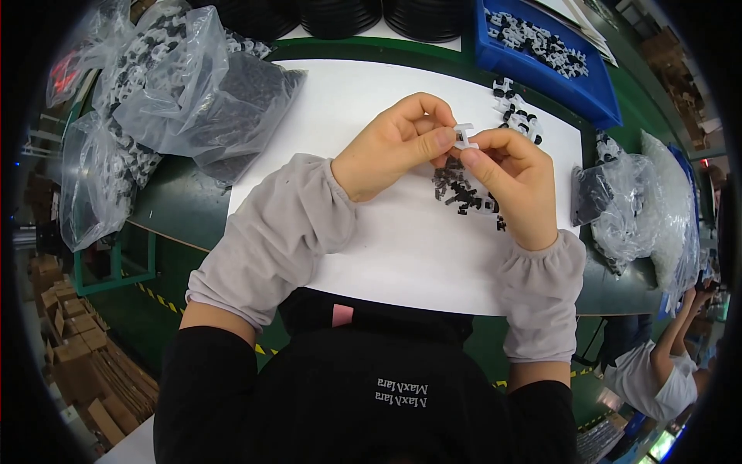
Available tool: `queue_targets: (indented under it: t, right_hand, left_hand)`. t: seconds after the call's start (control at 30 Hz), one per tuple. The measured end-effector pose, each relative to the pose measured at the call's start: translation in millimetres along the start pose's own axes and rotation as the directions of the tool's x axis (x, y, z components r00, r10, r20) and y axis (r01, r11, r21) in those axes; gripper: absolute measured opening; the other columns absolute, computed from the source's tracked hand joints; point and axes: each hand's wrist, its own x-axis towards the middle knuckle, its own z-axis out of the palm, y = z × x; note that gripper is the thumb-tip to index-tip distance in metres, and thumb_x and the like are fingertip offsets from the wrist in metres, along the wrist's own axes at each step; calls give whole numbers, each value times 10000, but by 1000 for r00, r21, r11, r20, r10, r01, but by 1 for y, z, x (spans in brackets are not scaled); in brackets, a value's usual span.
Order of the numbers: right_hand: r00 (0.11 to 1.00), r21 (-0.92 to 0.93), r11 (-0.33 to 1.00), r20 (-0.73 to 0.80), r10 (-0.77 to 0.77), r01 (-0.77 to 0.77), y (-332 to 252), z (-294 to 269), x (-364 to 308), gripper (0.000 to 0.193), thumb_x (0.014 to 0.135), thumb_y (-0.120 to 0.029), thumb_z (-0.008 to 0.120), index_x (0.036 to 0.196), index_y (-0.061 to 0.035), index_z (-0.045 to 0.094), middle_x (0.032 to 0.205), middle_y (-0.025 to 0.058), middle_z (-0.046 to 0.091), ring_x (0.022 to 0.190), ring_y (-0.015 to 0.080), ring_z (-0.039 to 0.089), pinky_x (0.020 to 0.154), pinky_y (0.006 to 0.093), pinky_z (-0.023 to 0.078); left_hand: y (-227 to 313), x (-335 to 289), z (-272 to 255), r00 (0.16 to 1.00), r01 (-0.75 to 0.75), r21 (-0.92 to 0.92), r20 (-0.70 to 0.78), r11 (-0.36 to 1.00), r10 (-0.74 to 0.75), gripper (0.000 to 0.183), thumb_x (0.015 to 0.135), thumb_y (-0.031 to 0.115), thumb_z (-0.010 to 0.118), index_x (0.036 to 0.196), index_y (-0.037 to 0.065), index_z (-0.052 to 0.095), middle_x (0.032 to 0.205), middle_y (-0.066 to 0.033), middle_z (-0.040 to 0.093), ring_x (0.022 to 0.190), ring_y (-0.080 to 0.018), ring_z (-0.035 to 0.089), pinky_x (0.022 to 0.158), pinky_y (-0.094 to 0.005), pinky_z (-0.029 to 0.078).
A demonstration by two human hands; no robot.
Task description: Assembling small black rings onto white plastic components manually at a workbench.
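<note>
A small white plastic part [464, 134] is held up above the white sheet [394, 267], between my two hands. My left hand [398, 145] pinches it with thumb and forefinger from the left. From the other side my right hand [522, 182] is closed, thumb and forefinger at the part's right edge. Whether a smaller piece sits between those right fingertips is hidden. Below the hands lies a loose pile of small black plastic pieces [462, 193], partly covered by my right hand. Beyond it are several white-and-black pieces [516, 114] lying in a cluster.
A blue bin [610, 113] with many white-and-black pieces stands at the far right. Clear plastic bags [178, 93] of parts crowd the left; another bag [626, 201] lies at the right. Black round stacks [332, 17] line the back. Another person [657, 379] is at lower right.
</note>
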Motion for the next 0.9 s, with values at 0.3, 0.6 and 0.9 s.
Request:
queue_targets:
  t: [0.3, 0.6, 0.9]
  right_hand:
    - [993, -240, 966, -29, -111, 101, 7, 0, 1, 91, 817, -24, 647, 891, 14, 611, 840, 3, 604, 733, 53, 499, 667, 185, 397]
    - [995, -176, 984, -96, 7, -24, 0, -19, 15, 100, 841, -102, 613, 857, -4, 604, 798, -11, 583, 688, 47, 466, 635, 175, 366]
    - [913, -483, 875, -366, -179, -22, 29, -66, 37, 250, 850, -198, 647, 984, 11, 664, 817, -5, 628, 621, 53, 433, 600, 200, 373]
  left_hand:
    - [4, -1, 3, 999, 54, 182, -9, 982, -54, 240, 915, 174, 564, 1101, 29, 523, 1008, -38, 575, 873, -100, 539, 811, -258, 464]
    - [0, 2, 7, 984, -49, 321, -148, 946, 102, 268, 943, 234, 517, 1118, 32, 532, 975, -29, 581, 819, -85, 524, 787, -250, 457]
    - [6, 4, 7, 965, 8, 284, -254, 959, 67, 285, 919, 239, 561, 1086, 9, 541, 935, -38, 598, 821, -81, 536, 715, -220, 442]
